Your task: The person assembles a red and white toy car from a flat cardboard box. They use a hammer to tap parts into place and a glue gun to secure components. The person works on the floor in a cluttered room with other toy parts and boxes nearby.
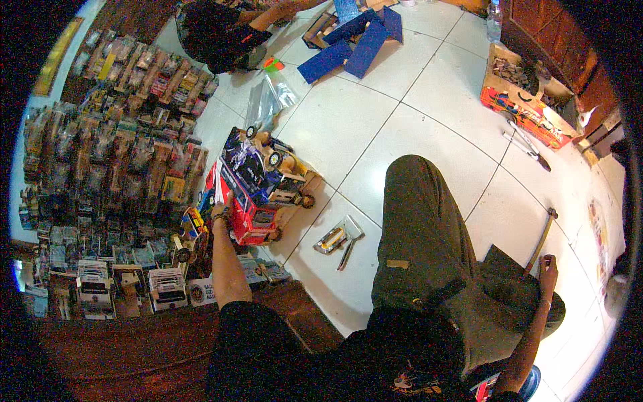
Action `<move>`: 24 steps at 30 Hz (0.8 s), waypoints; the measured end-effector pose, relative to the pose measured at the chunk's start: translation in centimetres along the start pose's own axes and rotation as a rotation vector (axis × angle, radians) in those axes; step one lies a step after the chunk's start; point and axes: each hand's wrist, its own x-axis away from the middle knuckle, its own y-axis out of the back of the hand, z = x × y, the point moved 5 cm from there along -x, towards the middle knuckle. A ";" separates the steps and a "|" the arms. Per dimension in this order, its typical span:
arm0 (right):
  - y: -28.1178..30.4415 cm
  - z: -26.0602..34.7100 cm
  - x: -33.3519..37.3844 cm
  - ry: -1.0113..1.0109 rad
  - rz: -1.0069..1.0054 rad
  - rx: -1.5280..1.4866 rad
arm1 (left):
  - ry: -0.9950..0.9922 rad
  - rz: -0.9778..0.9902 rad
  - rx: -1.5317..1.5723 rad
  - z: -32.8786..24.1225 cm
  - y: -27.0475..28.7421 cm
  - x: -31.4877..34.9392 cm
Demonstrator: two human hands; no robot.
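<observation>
At the left, my left hand grips the near side of a red toy truck. A dark blue toy truck lies tipped against it, its wheels facing up and outward. A small yellow toy vehicle is just left of my wrist. On the right, my right hand is by my bent leg with its fingers curled; what they hold, if anything, is too small to make out. Beside that hand a hammer with a wooden handle lies slanted, its head pointing away from me.
Rows of wrapped toy vehicles fill the left. A pale-handled tool lies on the white tiles. Blue panels lie at the back near another person. A carton of wooden pieces, pliers-like tool and bottle are right.
</observation>
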 end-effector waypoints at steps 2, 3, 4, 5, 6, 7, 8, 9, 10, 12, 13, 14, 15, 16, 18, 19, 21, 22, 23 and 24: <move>-0.2 -0.6 -0.3 -0.059 0.028 -0.029 | -0.007 0.009 -0.006 -0.2 -0.1 0.0; -0.4 -1.1 -0.5 -0.104 0.049 -0.049 | -0.017 0.008 -0.009 -0.2 -0.1 0.0; -0.4 -1.9 -0.6 -0.163 0.069 -0.072 | -0.033 0.011 -0.010 -0.6 -0.3 0.0; -0.2 -2.1 -0.7 -0.111 0.034 -0.038 | -0.060 0.019 -0.017 -1.2 -0.3 -0.1; -0.1 -2.5 -0.6 -0.128 0.041 0.002 | -0.101 0.014 -0.029 -1.9 -0.1 0.2; -0.1 -3.0 -0.4 -0.211 0.071 -0.143 | -0.152 0.018 -0.042 -3.3 0.0 0.3; -0.7 -3.5 -0.4 -0.382 0.116 -0.372 | -0.223 0.024 -0.054 -4.9 0.3 0.8; 0.6 -3.1 0.1 -0.333 0.040 -0.400 | -0.302 0.035 -0.046 -7.2 0.3 1.5; 1.2 -2.1 0.8 -0.280 -0.075 -0.419 | -0.391 0.050 -0.021 -10.0 0.3 2.5; 3.2 0.0 1.4 -0.279 -0.272 -0.355 | -0.558 0.092 0.044 -17.1 0.5 5.3; 4.7 1.5 1.1 -0.130 -0.157 -0.508 | -0.634 0.119 0.075 -20.9 0.5 6.9; 6.2 2.1 1.8 -0.196 -0.054 -0.441 | -0.706 0.152 0.093 -24.4 0.5 8.7; 9.0 3.2 2.4 -0.139 -0.146 -0.202 | -0.774 0.184 0.096 -27.5 0.6 10.4; 11.9 4.2 2.9 -0.005 -0.263 -0.064 | -0.841 0.224 0.105 -31.0 0.3 11.8; 18.8 3.7 7.3 -0.094 -0.285 0.108 | -0.985 0.344 0.091 -37.4 -1.8 14.1; 22.2 3.5 8.9 -0.058 -0.339 0.126 | -1.047 0.387 0.075 -40.7 -2.6 15.5; 30.0 1.4 14.5 -0.109 -0.498 0.254 | -1.189 0.491 0.068 -47.0 -4.9 18.9; 33.4 -0.4 18.1 -0.248 -0.560 0.348 | -1.261 0.559 0.078 -50.0 -6.0 21.1; 36.6 -1.5 21.3 -0.279 -0.634 0.420 | -1.332 0.658 0.106 -53.0 -8.3 23.6; 39.2 -2.5 23.9 -0.292 -0.671 0.396 | -1.309 0.892 0.275 -57.0 -10.0 26.2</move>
